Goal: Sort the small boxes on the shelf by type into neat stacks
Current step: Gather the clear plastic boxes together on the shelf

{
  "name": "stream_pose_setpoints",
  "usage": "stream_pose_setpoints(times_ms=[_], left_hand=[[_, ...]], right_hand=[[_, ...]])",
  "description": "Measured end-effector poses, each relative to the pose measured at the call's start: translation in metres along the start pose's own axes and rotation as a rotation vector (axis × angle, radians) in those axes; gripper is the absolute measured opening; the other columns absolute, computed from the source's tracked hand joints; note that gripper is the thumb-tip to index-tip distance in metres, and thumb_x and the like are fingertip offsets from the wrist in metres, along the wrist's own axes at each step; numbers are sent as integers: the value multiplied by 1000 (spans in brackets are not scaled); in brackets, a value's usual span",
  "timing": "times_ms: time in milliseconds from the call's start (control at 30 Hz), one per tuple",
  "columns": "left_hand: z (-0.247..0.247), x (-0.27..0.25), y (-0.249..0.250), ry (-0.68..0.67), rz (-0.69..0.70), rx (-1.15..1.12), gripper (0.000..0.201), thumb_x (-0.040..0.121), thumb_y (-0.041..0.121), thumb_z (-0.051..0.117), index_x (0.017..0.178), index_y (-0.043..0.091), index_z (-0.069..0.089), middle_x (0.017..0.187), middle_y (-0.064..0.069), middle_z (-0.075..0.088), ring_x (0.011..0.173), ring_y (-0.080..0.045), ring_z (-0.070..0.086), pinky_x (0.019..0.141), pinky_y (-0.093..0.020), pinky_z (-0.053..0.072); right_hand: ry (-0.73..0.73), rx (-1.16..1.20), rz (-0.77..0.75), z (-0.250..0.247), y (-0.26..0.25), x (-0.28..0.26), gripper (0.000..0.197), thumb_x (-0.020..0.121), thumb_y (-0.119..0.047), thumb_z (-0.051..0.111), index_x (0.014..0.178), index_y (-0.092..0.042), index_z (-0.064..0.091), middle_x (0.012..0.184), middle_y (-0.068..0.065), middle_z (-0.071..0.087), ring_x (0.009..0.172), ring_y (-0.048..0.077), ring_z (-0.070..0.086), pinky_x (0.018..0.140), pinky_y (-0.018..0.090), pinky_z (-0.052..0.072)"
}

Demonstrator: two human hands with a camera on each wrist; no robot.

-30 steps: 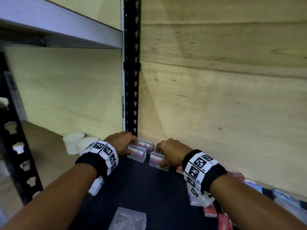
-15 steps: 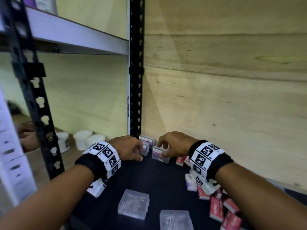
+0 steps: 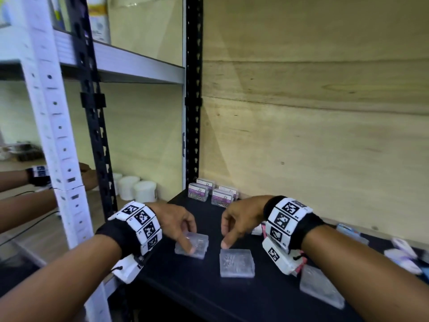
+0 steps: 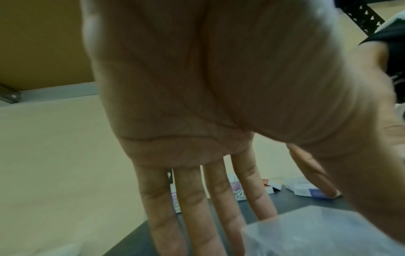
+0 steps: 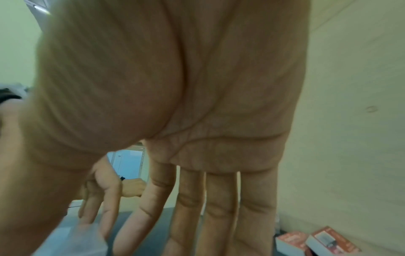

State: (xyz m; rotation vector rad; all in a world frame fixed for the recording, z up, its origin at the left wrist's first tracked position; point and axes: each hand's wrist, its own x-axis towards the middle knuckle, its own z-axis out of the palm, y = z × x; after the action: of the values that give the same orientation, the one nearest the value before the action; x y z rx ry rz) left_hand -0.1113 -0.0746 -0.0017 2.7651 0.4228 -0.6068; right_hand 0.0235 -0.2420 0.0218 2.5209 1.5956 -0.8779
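Observation:
Two clear plastic boxes lie near the front of the dark shelf [image 3: 190, 284]. My left hand [image 3: 189, 240] reaches down with straight fingers, and its fingertips touch the top of the left clear box [image 3: 197, 248]; that box shows blurred at the lower right of the left wrist view [image 4: 324, 232]. My right hand [image 3: 228, 238] hangs open, one fingertip at the far edge of the right clear box [image 3: 236, 262]. Several purple-labelled boxes [image 3: 213, 192] sit grouped in the back corner. A third clear box [image 3: 321, 289] lies by my right forearm.
Red boxes [image 5: 324, 242] lie against the plywood wall [image 3: 301, 135] on the right, with white and purple boxes [image 3: 404, 254] farther right. A black post [image 3: 193, 112] stands at the back corner. White tubs [image 3: 137, 190] and another person's arm [image 3: 46, 177] are left of the shelf.
Both hands have drawn back from the purple-labelled boxes in the corner to the clear boxes near the front. The purple boxes now stand alone.

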Motion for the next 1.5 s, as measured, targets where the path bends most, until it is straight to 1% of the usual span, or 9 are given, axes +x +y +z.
stream_pose_setpoints(times_ms=[267, 500, 600, 700, 833, 1000, 1200, 1300, 1500], left_hand=[[7, -18, 5, 111, 29, 4, 54, 80, 43, 77, 129, 32, 58, 111, 15, 53, 80, 5, 51, 73, -14, 40], [12, -16, 7, 66, 56, 52, 55, 86, 62, 59, 137, 44, 50, 132, 14, 45, 96, -3, 45, 92, -24, 35], [13, -11, 9, 75, 110, -42, 41, 89, 58, 57, 128, 45, 55, 123, 17, 60, 87, -2, 59, 89, -22, 43], [14, -5, 12, 89, 106, -158, 28, 93, 51, 56, 118, 38, 57, 109, 17, 66, 81, -6, 66, 87, -22, 46], [15, -1, 18, 110, 43, -147, 29, 99, 53, 41, 122, 39, 52, 108, 16, 61, 82, -7, 65, 100, -31, 42], [14, 8, 15, 115, 8, -112, 34, 99, 57, 33, 125, 44, 51, 117, 9, 64, 81, -6, 65, 103, -35, 42], [13, 14, 13, 153, -4, -69, 39, 98, 61, 30, 126, 43, 52, 114, -1, 68, 79, -6, 64, 99, -33, 46], [12, 11, 19, 178, -5, -53, 44, 101, 57, 29, 134, 37, 51, 110, 7, 62, 84, -7, 56, 99, -28, 41], [8, 11, 18, 205, 44, -17, 57, 92, 61, 48, 143, 36, 41, 140, 8, 51, 124, -13, 50, 107, -31, 37]], right_hand=[[-24, -185, 25, 24, -9, -29, 67, 64, -50, 87, 116, -26, 54, 113, -5, 62, 102, 17, 60, 88, 35, 52], [-1, -166, 42, 29, -2, -32, 63, 72, -40, 85, 123, -24, 53, 116, -2, 65, 104, 19, 62, 87, 34, 50], [36, -109, 69, 23, 5, -37, 54, 76, -41, 80, 121, -24, 56, 115, -1, 67, 95, 19, 63, 85, 33, 52], [60, -23, 87, 19, 12, -39, 36, 86, -36, 70, 118, -22, 61, 110, -1, 70, 82, 15, 63, 69, 23, 51], [94, 11, 114, 17, 20, -41, 21, 94, -33, 58, 110, -22, 64, 91, -7, 61, 72, 11, 62, 60, 20, 47], [107, 69, 132, 19, 28, -40, 31, 99, -34, 53, 128, -22, 58, 96, -7, 61, 84, 17, 67, 83, 30, 56], [109, 95, 127, 21, 32, -38, 37, 102, -33, 50, 136, -20, 51, 113, 3, 67, 88, 17, 70, 86, 31, 58], [113, 51, 120, 20, 33, -39, 35, 100, -37, 52, 132, -21, 54, 112, 3, 68, 91, 18, 70, 86, 31, 57], [218, -128, 56, 20, 36, -45, 45, 91, -42, 64, 131, -25, 54, 124, -4, 62, 105, 15, 58, 87, 28, 46]])
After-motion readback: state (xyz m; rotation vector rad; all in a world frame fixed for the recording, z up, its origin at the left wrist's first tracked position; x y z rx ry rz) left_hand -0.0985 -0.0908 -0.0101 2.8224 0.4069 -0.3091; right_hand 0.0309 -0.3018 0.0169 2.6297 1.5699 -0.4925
